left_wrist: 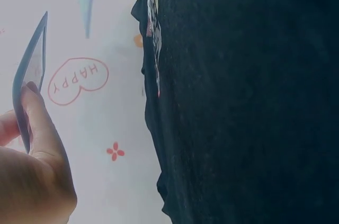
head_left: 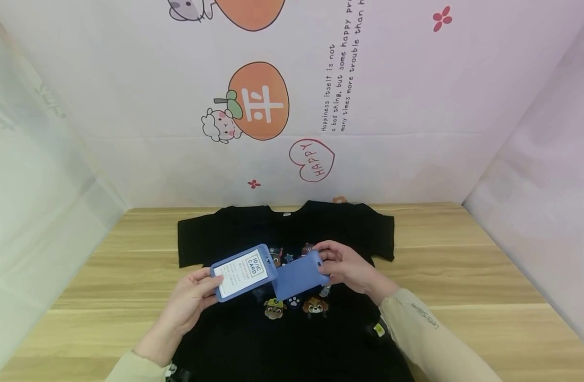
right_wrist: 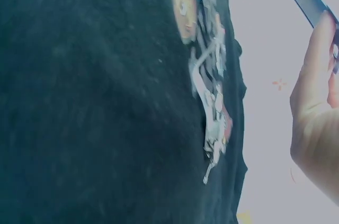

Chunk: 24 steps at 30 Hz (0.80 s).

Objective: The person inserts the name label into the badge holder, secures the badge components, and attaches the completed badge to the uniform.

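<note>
One person worked with two bare hands over one black T-shirt (head_left: 282, 276) spread flat on a pale wood-grain bench (head_left: 464, 276), its collar toward twelve o'clock and its two short sleeves out to nine and three. The cloth looked soft and matte, and its chest carried a cluster of small cartoon puppy prints (head_left: 294, 306), of which three showed below the hands; the right wrist view caught the same prints as a rough, raised strip on the dark fabric. Two blue pieces were held above the shirt's chest. The left hand (head_left: 189, 302) pinched the card holder (head_left: 243, 272), a rounded rectangular frame of smooth plastic with one white card printed "ID IC CARD" inside, thumb curled onto its lower edge at about seven o'clock. The right hand (head_left: 349, 268), at three o'clock from it, gripped the blue cover (head_left: 299, 277), a plain flat rectangle with rounded corners, fingers closed around its far end. The two pieces met or overlapped near the middle, though whether they touched could not be told. In the left wrist view the holder (left_wrist: 29, 81) showed edge-on as a thin slab against the thumb. Both forearms wore beige sleeves (head_left: 430, 331). Behind the bench stood a white backdrop (head_left: 392, 95) printed with two orange fruits, one red "HAPPY" heart and small red flowers.
</note>
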### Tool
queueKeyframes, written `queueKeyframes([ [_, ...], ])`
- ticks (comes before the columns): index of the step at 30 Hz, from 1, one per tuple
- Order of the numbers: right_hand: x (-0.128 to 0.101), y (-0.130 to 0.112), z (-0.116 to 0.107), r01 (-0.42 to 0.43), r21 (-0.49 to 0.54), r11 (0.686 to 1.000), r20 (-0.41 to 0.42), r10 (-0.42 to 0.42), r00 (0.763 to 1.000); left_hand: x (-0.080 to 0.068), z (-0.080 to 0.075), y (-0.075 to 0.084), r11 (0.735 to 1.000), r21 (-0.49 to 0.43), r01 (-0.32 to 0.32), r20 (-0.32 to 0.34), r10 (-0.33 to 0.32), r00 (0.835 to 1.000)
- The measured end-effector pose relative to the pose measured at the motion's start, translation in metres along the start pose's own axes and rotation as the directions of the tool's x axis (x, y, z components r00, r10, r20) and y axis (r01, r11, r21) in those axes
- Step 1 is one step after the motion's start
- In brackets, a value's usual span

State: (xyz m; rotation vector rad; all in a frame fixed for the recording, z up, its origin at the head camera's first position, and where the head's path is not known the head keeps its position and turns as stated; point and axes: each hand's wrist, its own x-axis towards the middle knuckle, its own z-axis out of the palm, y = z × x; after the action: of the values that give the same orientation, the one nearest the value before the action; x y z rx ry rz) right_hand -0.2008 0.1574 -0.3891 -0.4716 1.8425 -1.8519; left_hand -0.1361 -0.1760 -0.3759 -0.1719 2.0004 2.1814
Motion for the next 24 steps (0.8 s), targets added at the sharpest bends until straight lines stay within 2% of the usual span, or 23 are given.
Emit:
queueKeyframes([
  [4,-0.007,-0.004,-0.007,0.041,0.044,0.998,-0.022,-0.040,0.999,0.000,0.001,0.000,1.000,0.004,0.001,0.016,-0.001,1.000],
  [11,-0.017,-0.010,-0.018,0.073,0.050,0.996,-0.061,-0.070,0.996,0.001,0.004,0.001,1.000,0.024,0.010,0.027,-0.010,1.000],
  [24,-0.026,-0.016,-0.020,0.180,0.149,0.972,-0.113,-0.164,0.980,0.003,0.012,0.001,0.999,0.051,-0.001,0.066,-0.003,0.998],
])
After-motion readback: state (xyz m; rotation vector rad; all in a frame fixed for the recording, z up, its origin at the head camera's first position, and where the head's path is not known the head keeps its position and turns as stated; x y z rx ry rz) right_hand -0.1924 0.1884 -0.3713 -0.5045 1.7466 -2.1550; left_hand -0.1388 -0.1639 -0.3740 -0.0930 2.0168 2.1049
